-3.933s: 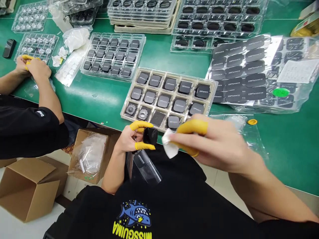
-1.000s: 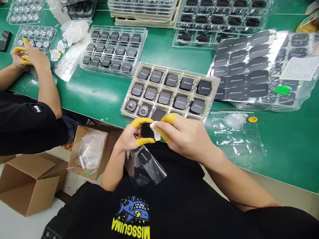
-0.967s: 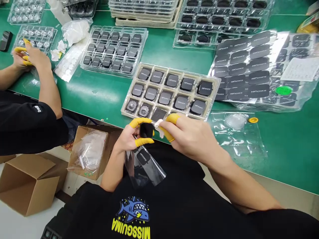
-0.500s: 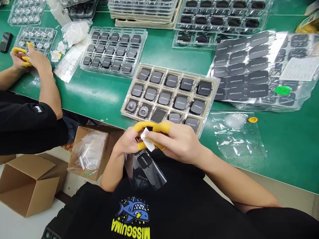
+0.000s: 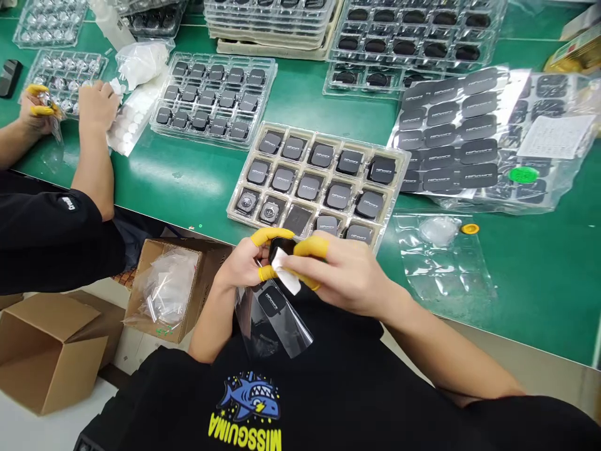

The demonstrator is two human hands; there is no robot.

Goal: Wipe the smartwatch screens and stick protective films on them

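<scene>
Watch, one: small, dark, block-shaped, partly hidden; located in front of the bench's near edge, between the two hands, just short of the tray. Handling, as judged: light, rigid, its smooth face likely slippery and prone to smears or scratches; best taken by opposite side edges, face left free. Cloth, one: white, crumpled, soft, of next to no weight; lies across the lower right part of the watch, pressure not discernible; best pinched at a fold. Left hand, one: narrow grip on the watch, a yellow-covered finger along the top edge and a yellow-covered thumb below; palm turned toward the right hand, wrist fairly straight, forearm rising from the lap side. Right hand, one: tight pinch on the cloth, yellow-covered fingers curled and pointing left, back of the hand upward, forearm slanting down and away to the right. Film, clear, with a black label: hangs below the left hand, thin and floppy by the look of it; whether that hand's hidden fingers hold it cannot be told. Yellow ring, one: on the bench, right of the tray, beside a clear plastic sheet.
</scene>
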